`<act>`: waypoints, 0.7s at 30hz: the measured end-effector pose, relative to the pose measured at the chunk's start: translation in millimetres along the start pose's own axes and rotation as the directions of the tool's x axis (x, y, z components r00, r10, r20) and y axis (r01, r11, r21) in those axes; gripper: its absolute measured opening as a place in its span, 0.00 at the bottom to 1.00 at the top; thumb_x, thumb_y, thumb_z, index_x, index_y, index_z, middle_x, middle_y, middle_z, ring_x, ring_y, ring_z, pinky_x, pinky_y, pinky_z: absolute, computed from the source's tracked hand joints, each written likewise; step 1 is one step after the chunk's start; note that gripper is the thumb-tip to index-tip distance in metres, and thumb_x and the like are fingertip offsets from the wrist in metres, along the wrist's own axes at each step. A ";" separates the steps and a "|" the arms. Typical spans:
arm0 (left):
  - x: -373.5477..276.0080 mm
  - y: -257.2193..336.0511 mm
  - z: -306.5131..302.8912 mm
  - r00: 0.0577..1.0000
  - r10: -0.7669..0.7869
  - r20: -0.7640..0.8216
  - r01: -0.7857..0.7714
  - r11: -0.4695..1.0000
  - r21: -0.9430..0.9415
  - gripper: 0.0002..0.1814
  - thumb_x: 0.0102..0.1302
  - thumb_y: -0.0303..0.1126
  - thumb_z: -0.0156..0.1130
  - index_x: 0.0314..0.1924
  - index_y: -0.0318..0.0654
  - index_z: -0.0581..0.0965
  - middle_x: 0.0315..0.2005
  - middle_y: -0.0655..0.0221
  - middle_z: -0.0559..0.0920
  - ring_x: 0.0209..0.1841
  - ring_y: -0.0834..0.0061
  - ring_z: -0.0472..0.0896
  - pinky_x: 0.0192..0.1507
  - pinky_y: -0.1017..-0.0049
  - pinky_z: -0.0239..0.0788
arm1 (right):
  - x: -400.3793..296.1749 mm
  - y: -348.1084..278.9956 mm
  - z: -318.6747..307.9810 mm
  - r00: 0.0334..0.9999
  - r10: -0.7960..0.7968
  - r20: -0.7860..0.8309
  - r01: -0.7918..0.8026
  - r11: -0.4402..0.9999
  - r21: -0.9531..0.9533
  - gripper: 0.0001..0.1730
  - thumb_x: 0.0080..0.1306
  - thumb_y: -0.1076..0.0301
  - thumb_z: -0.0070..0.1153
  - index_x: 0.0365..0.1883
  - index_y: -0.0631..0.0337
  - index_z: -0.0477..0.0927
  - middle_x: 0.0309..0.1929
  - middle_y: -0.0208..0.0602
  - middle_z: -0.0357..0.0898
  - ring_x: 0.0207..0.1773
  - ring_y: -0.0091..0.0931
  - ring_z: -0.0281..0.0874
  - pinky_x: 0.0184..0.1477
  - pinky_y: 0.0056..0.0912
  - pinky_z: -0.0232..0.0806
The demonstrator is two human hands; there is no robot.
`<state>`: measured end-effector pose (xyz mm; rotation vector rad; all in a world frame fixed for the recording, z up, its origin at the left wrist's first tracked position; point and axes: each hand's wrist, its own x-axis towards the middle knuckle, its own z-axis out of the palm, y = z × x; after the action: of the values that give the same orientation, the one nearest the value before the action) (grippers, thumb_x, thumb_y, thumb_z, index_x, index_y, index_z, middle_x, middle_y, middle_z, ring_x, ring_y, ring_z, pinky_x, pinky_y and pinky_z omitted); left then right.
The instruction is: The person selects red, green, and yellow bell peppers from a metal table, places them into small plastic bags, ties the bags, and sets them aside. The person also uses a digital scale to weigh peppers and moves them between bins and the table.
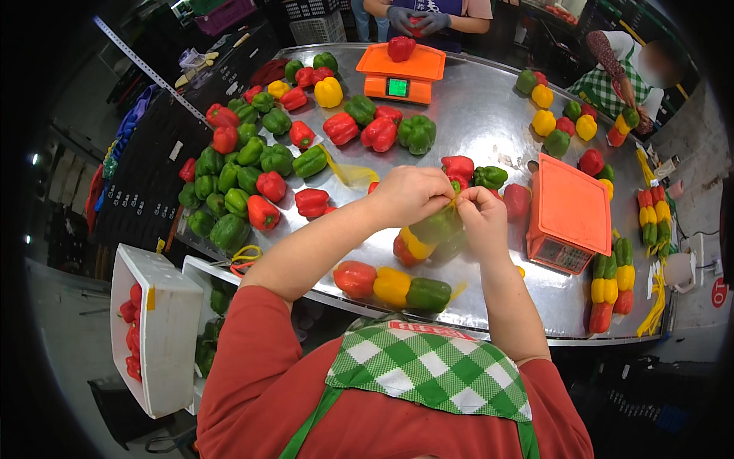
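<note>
My left hand (414, 196) and my right hand (483, 217) meet over the table, both pinching the gathered top of a yellow mesh net bag (455, 202). Inside the net hangs a green bell pepper (437, 226), with a yellow pepper (415, 243) and a red one (405, 252) below it. Closer to my body lies a filled net of red, yellow and green peppers (392, 286). Just beyond my fingers rest a red bell pepper (458, 167) and a green one (490, 177), partly hidden. An empty yellow net (351, 172) lies left of them.
Loose green and red peppers (241, 172) crowd the steel table's (459, 103) left side. Orange scales stand at the back (398, 86) and right (573, 201). Filled nets (604, 287) lie at far right. Scissors (243, 261) sit by the front edge, near foam boxes (166, 338). Two people work opposite.
</note>
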<state>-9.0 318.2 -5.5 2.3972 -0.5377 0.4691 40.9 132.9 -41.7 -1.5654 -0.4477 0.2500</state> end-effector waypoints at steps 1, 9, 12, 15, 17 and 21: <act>1.6 -0.4 -1.1 1.000 0.009 0.011 -0.010 1.000 0.023 0.04 0.60 0.33 0.64 0.34 0.43 0.81 0.34 0.71 0.83 0.37 0.63 0.83 0.36 0.65 0.75 | 0.0 -1.2 0.4 1.000 0.006 0.004 -0.006 1.000 0.017 0.05 0.63 0.73 0.58 0.30 0.66 0.80 0.27 0.23 0.77 0.29 0.12 0.70 0.31 0.18 0.63; 4.6 5.2 8.5 0.992 0.065 -0.111 -0.041 0.977 0.209 0.04 0.54 0.31 0.65 0.27 0.43 0.78 0.27 0.70 0.81 0.30 0.62 0.81 0.32 0.63 0.73 | 1.0 0.1 5.1 1.000 0.001 -0.006 0.000 0.995 0.097 0.05 0.65 0.73 0.57 0.31 0.65 0.79 0.27 0.22 0.77 0.29 0.11 0.69 0.30 0.18 0.63; 3.4 8.4 9.6 0.990 0.056 -0.131 -0.024 0.972 0.233 0.04 0.53 0.30 0.65 0.28 0.42 0.78 0.27 0.70 0.80 0.29 0.60 0.80 0.31 0.63 0.72 | 0.2 -1.5 6.9 0.997 -0.045 -0.055 0.046 0.999 0.014 0.04 0.64 0.74 0.57 0.30 0.65 0.79 0.27 0.23 0.76 0.28 0.12 0.69 0.30 0.18 0.62; 1.8 8.5 11.3 0.986 0.057 -0.157 -0.020 0.973 0.230 0.04 0.52 0.29 0.65 0.28 0.41 0.78 0.27 0.69 0.80 0.29 0.60 0.80 0.29 0.63 0.72 | 0.6 -0.2 5.8 0.996 -0.079 -0.051 0.077 0.996 -0.041 0.03 0.63 0.75 0.57 0.30 0.65 0.79 0.27 0.24 0.75 0.28 0.13 0.69 0.31 0.18 0.63; -0.6 6.9 13.5 0.985 0.028 -0.172 0.007 0.980 0.199 0.04 0.52 0.28 0.64 0.28 0.41 0.78 0.27 0.68 0.80 0.29 0.60 0.80 0.29 0.64 0.72 | 1.2 -0.1 7.0 0.995 -0.087 -0.050 0.085 0.995 -0.042 0.03 0.62 0.75 0.57 0.29 0.66 0.78 0.28 0.25 0.75 0.28 0.13 0.69 0.31 0.19 0.63; -1.7 7.3 7.6 0.988 0.053 -0.143 -0.024 0.981 0.194 0.04 0.52 0.28 0.65 0.29 0.41 0.78 0.28 0.69 0.80 0.30 0.61 0.81 0.29 0.65 0.74 | 3.1 3.8 5.6 0.999 -0.038 -0.036 0.037 0.999 -0.028 0.03 0.63 0.75 0.57 0.30 0.66 0.79 0.28 0.25 0.75 0.29 0.13 0.69 0.31 0.19 0.63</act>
<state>-12.5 308.5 -8.2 2.5119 -0.4931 0.7392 41.8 139.3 -45.4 -1.5839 -0.4528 0.1872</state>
